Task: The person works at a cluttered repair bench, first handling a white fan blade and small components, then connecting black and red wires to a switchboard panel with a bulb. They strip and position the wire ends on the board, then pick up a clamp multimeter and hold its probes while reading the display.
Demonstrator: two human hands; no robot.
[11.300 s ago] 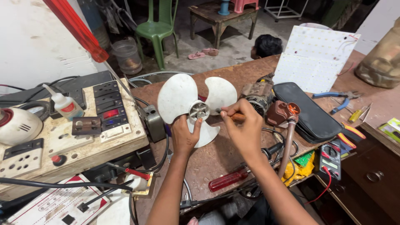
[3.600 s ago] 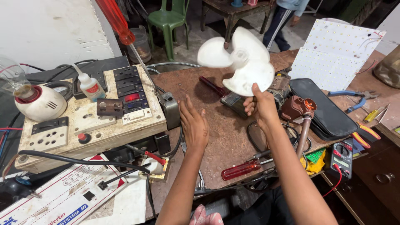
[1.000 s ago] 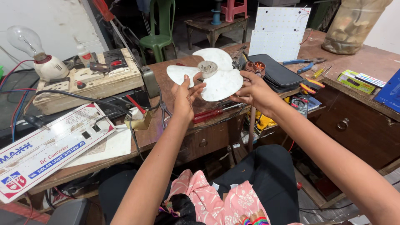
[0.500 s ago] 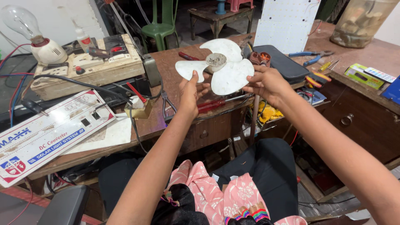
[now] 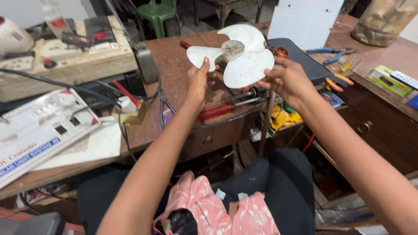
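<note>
Cluttered with tools and wiring, the brown wooden table [image 5: 174, 56] fills the upper half of the frame. Above its middle, both hands hold up a white three-bladed fan blade [image 5: 235, 56]: the left hand [image 5: 198, 82] pinches the left blade, the right hand [image 5: 285, 78] grips the lower right blade. A red-handled screwdriver [image 5: 217, 111] lies just below, and a green chair [image 5: 157, 13] stands at top centre.

Fan blade [image 5: 237, 56] is held above the workbench [image 5: 174, 61]; screwdriver [image 5: 222, 109] lies beneath; switchboard [image 5: 65, 56] sits left; pliers [image 5: 331, 51] right.
</note>
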